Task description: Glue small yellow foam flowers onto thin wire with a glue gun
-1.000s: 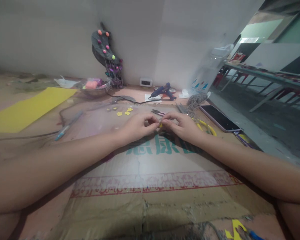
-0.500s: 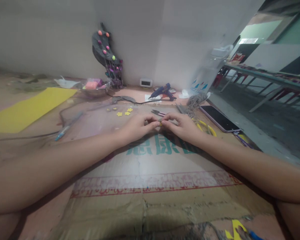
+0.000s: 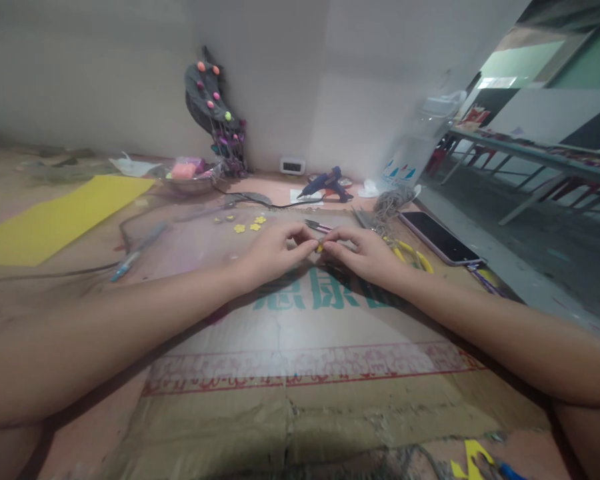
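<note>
My left hand (image 3: 275, 252) and my right hand (image 3: 367, 255) meet fingertip to fingertip over a flattened cardboard sheet (image 3: 300, 347). Both pinch a tiny yellow piece (image 3: 320, 249) between thumb and forefinger; its shape is too small to make out. Small snips (image 3: 316, 226) lie just beyond my fingers. Three small yellow flowers (image 3: 250, 225) lie on the cardboard to the left of my left hand.
A yellow sheet (image 3: 55, 220) lies at far left, a blue pen (image 3: 135, 252) nearer. A bowl with pink clay (image 3: 187, 175), a blue glue gun (image 3: 325, 184), grey twine (image 3: 393, 200), yellow-handled pliers (image 3: 413, 253) and a phone (image 3: 437, 237) ring the hands. A dark beaded ornament (image 3: 213, 113) leans on the wall.
Almost nothing differs: both hands stay pinched together on the small yellow piece, with only slight finger shifts.
</note>
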{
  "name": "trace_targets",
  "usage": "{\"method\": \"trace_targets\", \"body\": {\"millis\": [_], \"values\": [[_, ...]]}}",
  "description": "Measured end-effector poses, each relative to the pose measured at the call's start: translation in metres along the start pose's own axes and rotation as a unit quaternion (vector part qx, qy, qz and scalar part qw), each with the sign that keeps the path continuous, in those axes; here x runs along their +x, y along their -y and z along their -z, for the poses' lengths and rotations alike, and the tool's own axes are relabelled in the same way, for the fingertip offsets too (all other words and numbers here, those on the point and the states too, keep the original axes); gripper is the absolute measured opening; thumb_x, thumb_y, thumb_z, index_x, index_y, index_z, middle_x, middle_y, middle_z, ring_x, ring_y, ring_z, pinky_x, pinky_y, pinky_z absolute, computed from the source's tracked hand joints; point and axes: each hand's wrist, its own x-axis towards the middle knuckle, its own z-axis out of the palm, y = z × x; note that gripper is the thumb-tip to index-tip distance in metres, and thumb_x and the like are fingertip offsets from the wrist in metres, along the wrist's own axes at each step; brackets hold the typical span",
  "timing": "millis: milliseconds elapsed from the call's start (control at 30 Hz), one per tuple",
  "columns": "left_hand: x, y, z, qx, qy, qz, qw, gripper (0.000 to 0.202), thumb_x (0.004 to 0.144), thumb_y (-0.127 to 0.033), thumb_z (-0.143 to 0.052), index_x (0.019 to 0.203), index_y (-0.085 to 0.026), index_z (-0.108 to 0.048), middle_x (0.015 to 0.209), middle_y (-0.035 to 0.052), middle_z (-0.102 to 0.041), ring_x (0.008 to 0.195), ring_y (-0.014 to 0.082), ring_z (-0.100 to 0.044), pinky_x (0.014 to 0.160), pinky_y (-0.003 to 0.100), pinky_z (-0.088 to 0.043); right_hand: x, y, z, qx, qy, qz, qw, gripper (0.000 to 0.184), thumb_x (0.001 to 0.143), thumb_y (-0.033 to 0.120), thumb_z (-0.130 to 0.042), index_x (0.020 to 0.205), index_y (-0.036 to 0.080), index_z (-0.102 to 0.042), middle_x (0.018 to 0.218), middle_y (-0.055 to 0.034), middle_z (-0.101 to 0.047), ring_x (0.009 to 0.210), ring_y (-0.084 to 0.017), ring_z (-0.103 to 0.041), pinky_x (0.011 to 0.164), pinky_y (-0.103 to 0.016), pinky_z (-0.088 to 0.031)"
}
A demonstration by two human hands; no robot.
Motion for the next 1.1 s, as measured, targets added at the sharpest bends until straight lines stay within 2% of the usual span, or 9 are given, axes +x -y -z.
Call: {"method": "trace_targets", "body": {"millis": [500, 700, 867, 1100], "values": [[0.0006, 0.0066, -0.0026, -0.016, 0.027, 0.013, 0.999, 0.026, 0.090, -0.036, -0.051, 0.090, -0.018, -0.069, 0.085, 0.0021, -0.071, 0.078, 0.0157, -0.061, 0.072, 0.027, -0.045, 0.0000, -0.0029, -0.0004, -0.021, -0.008, 0.023, 0.999, 0.022, 0.091, 0.033, -0.053, 0.086, 0.017, -0.067, 0.083, -0.0037, -0.072, 0.077, -0.017, -0.064, 0.073, -0.027, -0.045], [0.0002, 0.0005, -0.0008, -0.004, -0.005, 0.005, 1.000, 0.020, 0.088, -0.030, -0.053, 0.079, -0.017, -0.064, 0.079, 0.0014, -0.068, 0.074, 0.0148, -0.060, 0.069, 0.026, -0.043, -0.0001, -0.0012, 0.0003, -0.002, -0.003, 0.018, 1.000, 0.028, 0.093, 0.038, -0.050, 0.085, 0.018, -0.068, 0.082, -0.0035, -0.072, 0.078, -0.017, -0.064, 0.073, -0.027, -0.045], [-0.0005, 0.0004, 0.0007, -0.010, -0.028, 0.015, 0.999, 0.021, 0.090, -0.031, -0.050, 0.081, -0.016, -0.062, 0.079, 0.0016, -0.066, 0.077, 0.0155, -0.060, 0.071, 0.027, -0.044, 0.0001, 0.0001, 0.0003, -0.011, 0.004, 0.008, 1.000, 0.020, 0.089, 0.034, -0.056, 0.088, 0.019, -0.069, 0.087, -0.0035, -0.072, 0.081, -0.018, -0.065, 0.076, -0.028, -0.046], [0.0002, 0.0028, -0.0006, -0.020, -0.041, 0.019, 0.999, 0.020, 0.090, -0.030, -0.051, 0.081, -0.016, -0.061, 0.081, 0.0022, -0.066, 0.079, 0.0158, -0.060, 0.073, 0.028, -0.045, 0.0001, -0.0021, -0.0011, -0.017, -0.006, 0.018, 1.000, 0.016, 0.088, 0.031, -0.058, 0.084, 0.019, -0.068, 0.085, -0.0025, -0.072, 0.080, -0.017, -0.065, 0.077, -0.028, -0.046]]}}
